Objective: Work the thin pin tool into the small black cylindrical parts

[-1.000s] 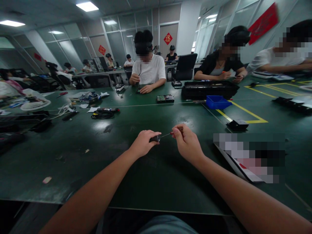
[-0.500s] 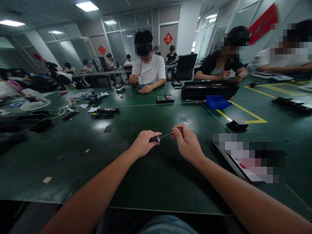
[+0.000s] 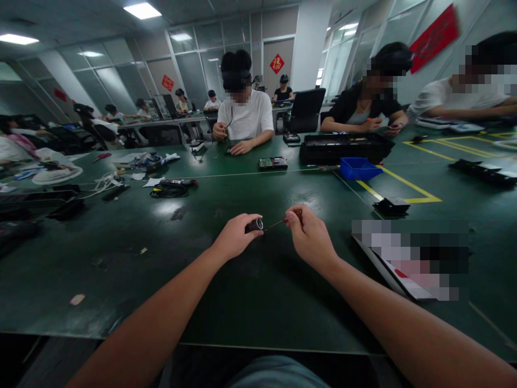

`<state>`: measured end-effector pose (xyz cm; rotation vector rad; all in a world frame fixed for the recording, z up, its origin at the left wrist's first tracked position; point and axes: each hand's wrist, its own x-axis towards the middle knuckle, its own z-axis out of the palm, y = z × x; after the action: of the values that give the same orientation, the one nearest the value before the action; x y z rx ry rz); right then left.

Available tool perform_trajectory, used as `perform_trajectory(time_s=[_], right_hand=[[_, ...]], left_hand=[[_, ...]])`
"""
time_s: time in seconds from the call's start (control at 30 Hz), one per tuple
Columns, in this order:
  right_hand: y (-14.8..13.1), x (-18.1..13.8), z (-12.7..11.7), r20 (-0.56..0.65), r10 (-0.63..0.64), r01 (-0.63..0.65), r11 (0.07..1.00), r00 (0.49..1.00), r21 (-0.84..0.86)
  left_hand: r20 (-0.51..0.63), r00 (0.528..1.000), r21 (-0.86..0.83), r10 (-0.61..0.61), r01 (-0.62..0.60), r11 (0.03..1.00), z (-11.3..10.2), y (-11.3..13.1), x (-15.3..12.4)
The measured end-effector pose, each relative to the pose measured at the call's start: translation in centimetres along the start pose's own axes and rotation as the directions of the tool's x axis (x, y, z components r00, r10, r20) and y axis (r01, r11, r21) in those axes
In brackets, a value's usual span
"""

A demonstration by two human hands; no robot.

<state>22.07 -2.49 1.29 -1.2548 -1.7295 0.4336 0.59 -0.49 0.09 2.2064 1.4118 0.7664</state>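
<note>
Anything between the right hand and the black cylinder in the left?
Nothing visible but the thin-shafted tool that the right hand holds, pointing toward the black cylinder in the left hand. The left thumb lies near the tool's tip; whether they touch is too small to tell.

Black is shown by the cylinder (image 3: pixel 253 226), rimmed silvery white at its end; reddish brown by the thin tool's handle (image 3: pixel 298 213). The table (image 3: pixel 258 302) is coloured dark green; toward its far edge, yellow lines (image 3: pixel 425 200) are marked beside a bright blue bin (image 3: pixel 358 169).
</note>
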Motion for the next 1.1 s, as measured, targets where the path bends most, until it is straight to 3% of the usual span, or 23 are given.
perform_trajectory(time_s=[0.17,0.27,0.33,0.43,0.5,0.67,0.87,1.0,1.1], right_hand=[[-0.3,0.0,-0.1,-0.012,0.012,-0.012,1.0,1.0,0.007],[-0.3,0.0,-0.2,-0.008,0.021,-0.021,1.0,1.0,0.022],[-0.3,0.0,-0.2,-0.004,0.026,-0.026,0.999,1.0,0.031],[-0.3,0.0,-0.2,-0.008,0.038,-0.037,0.998,0.999,0.048],[-0.3,-0.1,-0.1,-0.01,0.044,-0.044,0.998,0.999,0.055],[-0.2,-0.1,-0.1,-0.01,0.029,-0.028,0.998,1.0,0.06],[-0.1,-0.1,0.0,-0.014,0.038,-0.037,0.997,0.999,0.064],[-0.1,-0.1,-0.1,-0.004,0.043,-0.043,0.997,0.999,0.069],[-0.1,-0.1,-0.1,-0.003,0.039,-0.038,0.996,0.999,0.076]], left_hand=[[-0.146,0.985,-0.201,-0.095,0.065,0.977,0.5,-0.4,0.2],[-0.164,0.975,-0.376,-0.149,0.078,0.923,0.6,-0.8,0.3],[-0.152,0.973,-0.408,-0.176,0.1,0.908,0.3,-0.7,0.3],[-0.159,0.971,-0.27,-0.176,0.129,0.954,-0.3,0.1,0.0],[-0.154,0.982,-0.119,-0.112,0.094,0.988,-0.6,0.7,-0.1],[0.033,0.998,0.117,0.061,-0.064,0.991,0.0,1.3,-0.2],[0.177,0.984,0.409,-0.01,-0.064,0.91,1.1,2.0,0.0],[0.17,0.985,0.416,-0.039,-0.036,0.909,1.2,2.2,0.0],[0.128,0.99,0.252,-0.056,0.022,0.968,0.5,1.6,0.1]])
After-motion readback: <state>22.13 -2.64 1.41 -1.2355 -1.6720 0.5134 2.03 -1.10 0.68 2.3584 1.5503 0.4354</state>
